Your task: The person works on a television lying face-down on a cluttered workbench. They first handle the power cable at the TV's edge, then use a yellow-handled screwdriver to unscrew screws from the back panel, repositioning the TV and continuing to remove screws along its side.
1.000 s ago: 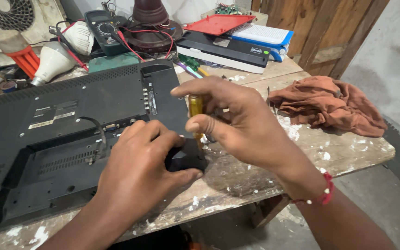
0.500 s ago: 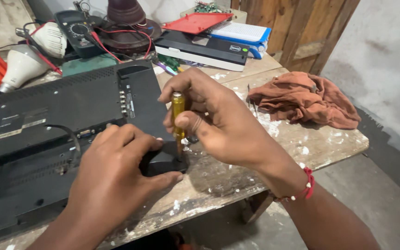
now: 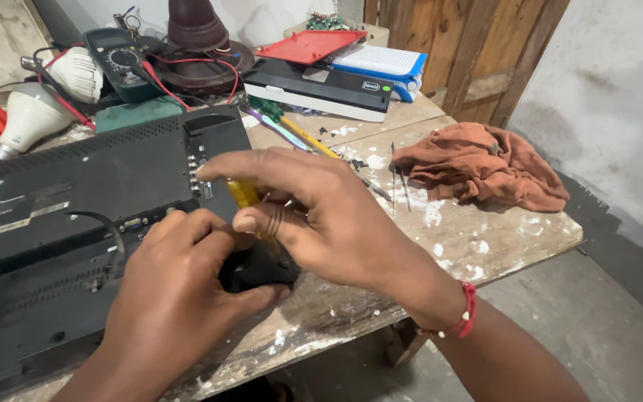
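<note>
Head view: the right hand [image 3: 321, 216] is closed around the yellow translucent plastic handle of a screwdriver [image 3: 245, 193], thumb and forefinger pinching it near the top while the shaft runs down out of sight behind the fingers. The left hand [image 3: 180, 298] lies curled over the near right corner of the black plastic back cover of a flat television [image 3: 76, 201] that rests face down on the paint-spattered wooden counter [image 3: 470, 238]; its fingers press on the corner, though whether they grip anything small beneath cannot be told. The screwdriver stands nearly upright just above that corner, between the two hands.

The screwdriver looks light and stiff, its smooth handle likely a bit slippery, so a hold high on the handle, as here, suits turning. The television looks broad, rigid and fairly heavy, with a fragile screen underneath; it is best steadied by its thick rim or corner rather than by the vented panel.

The television's corner sits close to the counter's near edge, leaving little margin there. To the right the counter is more open up to a crumpled rust-brown cloth [image 3: 485, 167], with loose thin metal tools and a yellow pencil [image 3: 310, 138] lying between. Behind stand a dark multimeter with red leads [image 3: 117, 59], a white bulb [image 3: 27, 119] and a black flat box [image 3: 321, 85], crowding the far side.
</note>
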{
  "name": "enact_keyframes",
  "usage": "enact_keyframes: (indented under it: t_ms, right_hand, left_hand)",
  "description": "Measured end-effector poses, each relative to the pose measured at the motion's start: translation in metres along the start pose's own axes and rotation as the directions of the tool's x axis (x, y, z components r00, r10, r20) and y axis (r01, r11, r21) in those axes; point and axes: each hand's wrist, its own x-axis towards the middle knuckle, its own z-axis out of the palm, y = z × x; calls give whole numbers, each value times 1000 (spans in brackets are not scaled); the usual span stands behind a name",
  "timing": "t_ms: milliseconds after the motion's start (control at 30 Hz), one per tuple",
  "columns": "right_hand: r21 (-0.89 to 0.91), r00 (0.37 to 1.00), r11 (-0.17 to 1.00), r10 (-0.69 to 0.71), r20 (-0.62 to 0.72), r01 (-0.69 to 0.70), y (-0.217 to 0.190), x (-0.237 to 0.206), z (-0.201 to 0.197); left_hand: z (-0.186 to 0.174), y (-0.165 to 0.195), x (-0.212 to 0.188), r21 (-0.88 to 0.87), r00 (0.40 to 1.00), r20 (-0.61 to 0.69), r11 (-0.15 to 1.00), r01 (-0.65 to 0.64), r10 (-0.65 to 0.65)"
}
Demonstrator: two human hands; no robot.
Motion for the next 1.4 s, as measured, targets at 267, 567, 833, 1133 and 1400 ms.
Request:
enact_keyframes:
  t_ms: [267, 567, 833, 1133, 1400]
  right_hand:
    - [304, 987, 939, 156, 34, -158, 3, -7, -7]
    - [202, 983, 963, 181, -3, -177, 9, -2, -11]
    - [90, 983, 980, 179, -26, -176, 6, 3, -3]
    - [55, 999, 998, 26, -24, -25, 4, -3, -11]
    - [334, 985, 928, 141, 101, -167, 4, -4, -1]
  left_hand:
    - [-1, 1, 0, 4, 999, 12, 999, 40, -40]
    - [-3, 4, 0, -1, 999, 7, 999, 33, -33]
    - [-3, 5, 2, 27, 998, 32, 998, 59, -59]
    - [-2, 3, 1, 25, 996, 51, 997, 68, -69]
    - [-1, 0, 1, 5, 999, 36, 1000, 13, -13]
